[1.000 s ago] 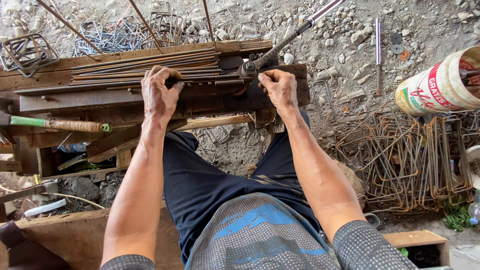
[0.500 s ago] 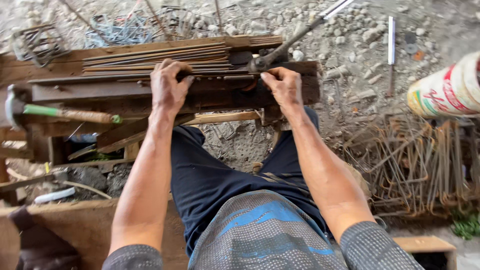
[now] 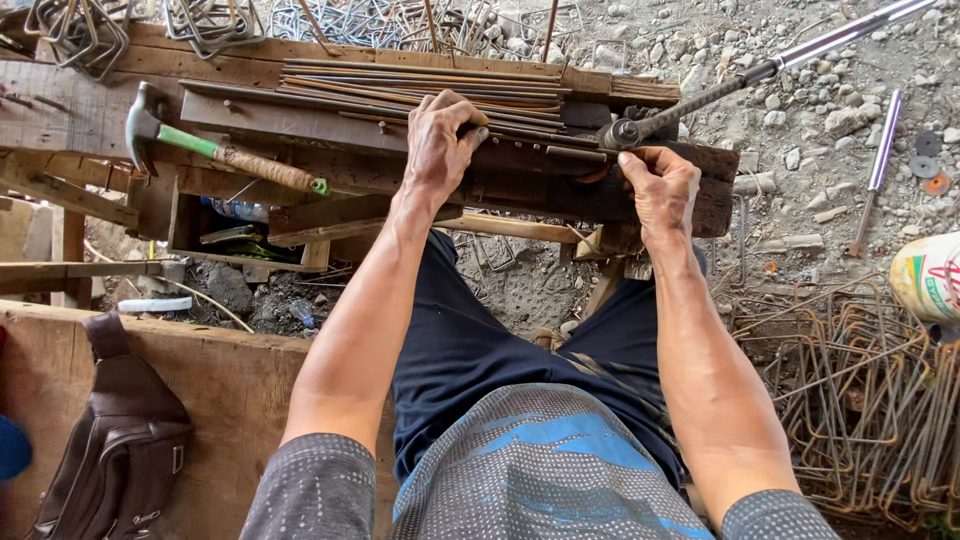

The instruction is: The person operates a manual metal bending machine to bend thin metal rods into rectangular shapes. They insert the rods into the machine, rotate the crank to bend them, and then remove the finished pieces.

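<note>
Since the earlier pictures the view has come closer to the bench and tipped down, so a hammer (image 3: 215, 152) with a green handle now shows fully on the left part of the wooden bench (image 3: 90, 110); both hands have stayed at nearly the same places.

The left hand (image 3: 438, 145) is closed over a thin steel rod (image 3: 520, 135) that lies along the front edge of the bench, just in front of the bundle of rusty rods (image 3: 420, 85). The right hand (image 3: 660, 190) holds its fingers pinched at the front right corner of the bench, just under the head of the long bending lever (image 3: 760, 70); what exactly it pinches, the picture does not show clearly. The lever reaches away to the upper right, over the gravel.

To do this step well, the person should probably press the rod flat with the left hand so that it cannot roll, and seat its end fully against the lever head. It seems wise to keep the right fingers out of the pinch point.
</note>
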